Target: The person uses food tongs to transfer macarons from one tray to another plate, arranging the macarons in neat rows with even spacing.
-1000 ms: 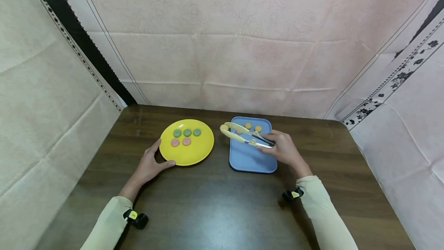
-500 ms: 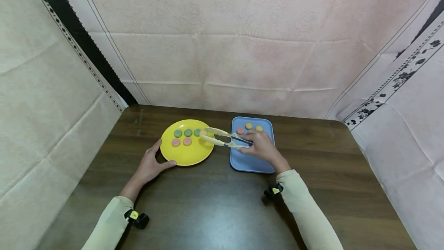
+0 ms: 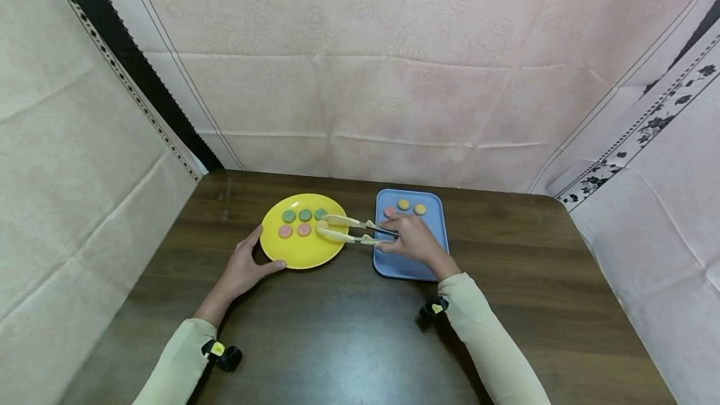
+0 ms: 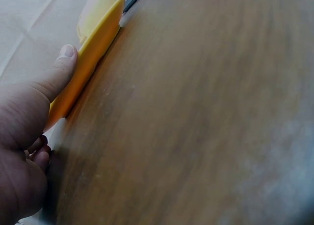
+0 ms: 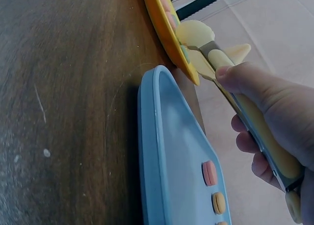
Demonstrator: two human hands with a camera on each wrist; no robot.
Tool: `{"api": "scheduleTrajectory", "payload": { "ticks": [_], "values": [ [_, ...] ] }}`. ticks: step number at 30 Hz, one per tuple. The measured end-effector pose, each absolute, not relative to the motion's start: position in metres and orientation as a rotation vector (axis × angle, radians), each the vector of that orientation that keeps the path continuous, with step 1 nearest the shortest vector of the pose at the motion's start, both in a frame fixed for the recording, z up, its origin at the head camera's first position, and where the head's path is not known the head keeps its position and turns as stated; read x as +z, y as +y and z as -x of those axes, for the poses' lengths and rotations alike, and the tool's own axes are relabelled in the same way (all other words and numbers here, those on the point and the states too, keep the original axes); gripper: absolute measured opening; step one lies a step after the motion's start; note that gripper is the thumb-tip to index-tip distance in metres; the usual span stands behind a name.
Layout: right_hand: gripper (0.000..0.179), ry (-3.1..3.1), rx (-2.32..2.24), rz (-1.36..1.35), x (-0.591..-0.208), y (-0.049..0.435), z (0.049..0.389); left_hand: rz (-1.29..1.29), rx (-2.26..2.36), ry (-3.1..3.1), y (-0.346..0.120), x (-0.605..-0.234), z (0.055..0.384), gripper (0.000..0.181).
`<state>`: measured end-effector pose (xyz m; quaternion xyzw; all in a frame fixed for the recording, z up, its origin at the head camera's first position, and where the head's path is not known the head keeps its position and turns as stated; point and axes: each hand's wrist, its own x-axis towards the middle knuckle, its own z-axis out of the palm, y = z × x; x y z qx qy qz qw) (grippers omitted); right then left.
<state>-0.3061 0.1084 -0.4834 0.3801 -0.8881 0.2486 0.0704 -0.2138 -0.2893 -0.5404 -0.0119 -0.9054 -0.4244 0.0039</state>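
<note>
My left hand holds the left rim of a round yellow plate; in the left wrist view its thumb lies along the plate's outer side. On the plate are several macarons, green ones in a row and pink ones below. My right hand grips cream-tipped tongs, which reach left over the plate. At their tips is a yellow macaron; whether it touches the plate cannot be told. Below the right hand lies a blue tray with a pink macaron and two yellow macarons.
Plate and tray stand side by side near the far edge of a brown wooden table, with a narrow gap between them. Pale patterned cloth hangs behind the table and at both sides.
My right hand has carried the tongs and the yellow macaron leftward from above the blue tray to over the yellow plate, slightly lower. The left hand stays at the plate.
</note>
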Motion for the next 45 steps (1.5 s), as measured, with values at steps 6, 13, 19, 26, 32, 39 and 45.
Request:
{"api": "scheduleTrajectory", "payload": {
  "ticks": [6, 13, 19, 26, 32, 39, 45],
  "values": [
    [0.034, -2.714, 0.740, -1.137, -0.481, 0.106, 0.306, 0.045, -1.334, -2.835, -0.289, -0.540, 0.214, 0.119],
    [0.040, -2.766, 0.699, -1.095, -0.476, 0.106, 0.305, 0.058, -1.331, -2.826, -0.288, -0.539, 0.214, 0.119],
    [0.050, -2.769, 0.756, -1.084, -0.470, 0.112, 0.303, 0.069, -1.330, -2.816, -0.288, -0.540, 0.215, 0.118],
    [0.056, -2.679, 0.873, -0.998, -0.461, 0.138, 0.295, 0.050, -1.321, -2.833, -0.288, -0.541, 0.214, 0.120],
    [0.052, -2.619, 0.948, -0.880, -0.452, 0.171, 0.287, 0.040, -1.317, -2.841, -0.287, -0.540, 0.214, 0.120],
    [0.048, -2.624, 0.923, -0.746, -0.449, 0.214, 0.285, 0.040, -1.317, -2.838, -0.288, -0.540, 0.214, 0.120],
    [0.046, -2.628, 0.823, -0.684, -0.456, 0.248, 0.289, 0.048, -1.316, -2.829, -0.289, -0.541, 0.213, 0.119]
  ]
}}
